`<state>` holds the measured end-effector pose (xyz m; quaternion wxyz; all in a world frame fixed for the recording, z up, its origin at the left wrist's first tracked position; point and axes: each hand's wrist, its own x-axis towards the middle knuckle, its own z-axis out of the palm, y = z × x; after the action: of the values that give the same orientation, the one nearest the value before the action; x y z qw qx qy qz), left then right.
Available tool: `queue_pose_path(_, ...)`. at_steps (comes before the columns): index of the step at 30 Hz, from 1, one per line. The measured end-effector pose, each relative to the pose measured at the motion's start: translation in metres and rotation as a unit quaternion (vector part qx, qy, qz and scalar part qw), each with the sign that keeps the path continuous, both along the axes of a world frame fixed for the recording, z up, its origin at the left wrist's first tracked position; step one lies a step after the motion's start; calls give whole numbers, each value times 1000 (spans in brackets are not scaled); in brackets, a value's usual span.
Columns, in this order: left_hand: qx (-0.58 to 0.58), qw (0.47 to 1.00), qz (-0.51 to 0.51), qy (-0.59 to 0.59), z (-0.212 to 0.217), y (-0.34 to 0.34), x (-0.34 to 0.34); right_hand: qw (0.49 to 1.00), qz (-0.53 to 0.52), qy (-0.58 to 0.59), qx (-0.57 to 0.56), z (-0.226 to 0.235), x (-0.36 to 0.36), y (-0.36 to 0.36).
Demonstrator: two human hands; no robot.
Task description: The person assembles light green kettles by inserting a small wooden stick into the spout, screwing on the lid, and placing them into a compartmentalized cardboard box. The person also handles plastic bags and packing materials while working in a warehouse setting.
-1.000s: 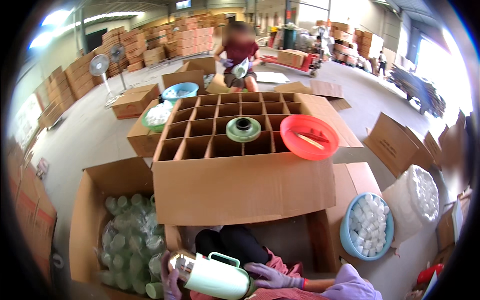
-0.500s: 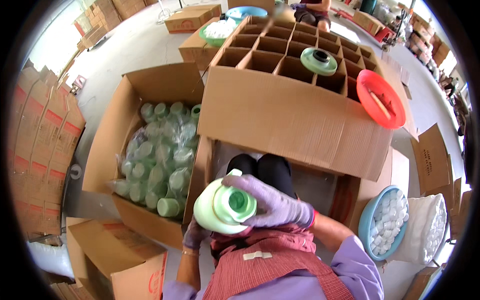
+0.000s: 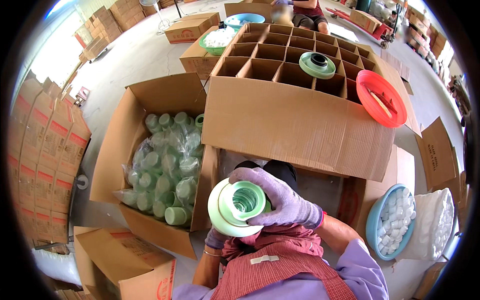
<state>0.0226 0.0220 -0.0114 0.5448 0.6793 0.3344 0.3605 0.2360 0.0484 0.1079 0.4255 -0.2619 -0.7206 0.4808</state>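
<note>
I hold a pale green thermos flask over my lap, its round mouth tipped up toward me and its shiny inside showing. My right hand, in a grey-purple glove, is wrapped around the right side of its neck, thumb and fingers closed on it. Under the flask's lower left side, my gloved left hand supports the body; most of its fingers are hidden. On the divided carton ahead lies a pale green round part with a black ring on top.
A red bowl with thin sticks rests on the divided carton's right corner. To my left, an open box holds several bagged green cups. White pieces fill a blue basin at right. Another person sits beyond.
The flask has turned so its mouth faces up toward me more squarely. My right hand has shifted with it, still gripping the neck. The whole view has shifted slightly.
</note>
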Motion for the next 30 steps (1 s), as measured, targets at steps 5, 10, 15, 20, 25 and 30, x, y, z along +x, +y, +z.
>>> queue_pose_path(5, 81, 994, -16, 75, 11, 8, -1, 999, -29, -13, 29, -4, 6, 5)
queue_pose_path(10, -269, 959, 88, -14, -61, 22, -85, 987, -88, -55, 121, -33, 32, -12)
queue_pose_path(15, -5, 985, -34, 167, 53, 114, -100, 953, -195, -222, -58, -104, 31, -70)
queue_pose_path(20, 263, 802, -180, 505, 87, 110, 29, 855, 19, -515, -52, -75, 61, -24)
queue_pose_path(25, 189, 759, -290, 552, 23, 93, 58, 790, -303, -382, 371, 29, 137, 139)
queue_pose_path(30, 183, 780, -296, 519, 34, 105, 65, 752, -301, -542, 223, 24, 299, 278)
